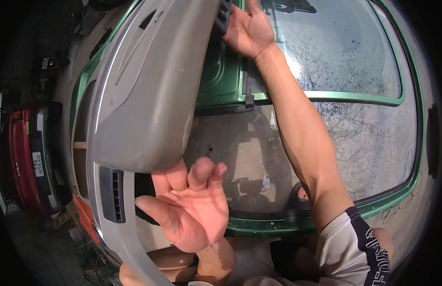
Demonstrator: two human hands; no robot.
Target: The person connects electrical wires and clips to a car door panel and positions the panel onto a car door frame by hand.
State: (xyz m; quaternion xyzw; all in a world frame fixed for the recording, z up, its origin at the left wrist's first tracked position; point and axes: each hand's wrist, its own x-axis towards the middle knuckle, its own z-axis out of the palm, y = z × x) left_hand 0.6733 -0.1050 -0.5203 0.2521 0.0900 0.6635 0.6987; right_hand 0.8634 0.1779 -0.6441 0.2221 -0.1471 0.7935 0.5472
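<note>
A long grey car dashboard (140, 105) with a rounded edge runs from the top of the view down toward me. My left hand (194, 209) is palm up below its rounded near corner. The fingers are apart and loosely bent, the foremost touching the dashboard's underside, with one fingertip hidden there. At the dashboard's far end, my outstretched right hand (251, 29) has its fingers round the edge beside a black fitting (222, 18). Those fingertips are partly hidden. A black slatted air vent (112, 194) sits in the dashboard's near end.
To the right lies a green-framed car body part with glass (340, 52), reflecting branches. A green metal panel (221, 78) shows beneath the dashboard. Farther left stand a red car (23, 152) and shaded clutter. My bent legs (173, 264) are at the lower edge.
</note>
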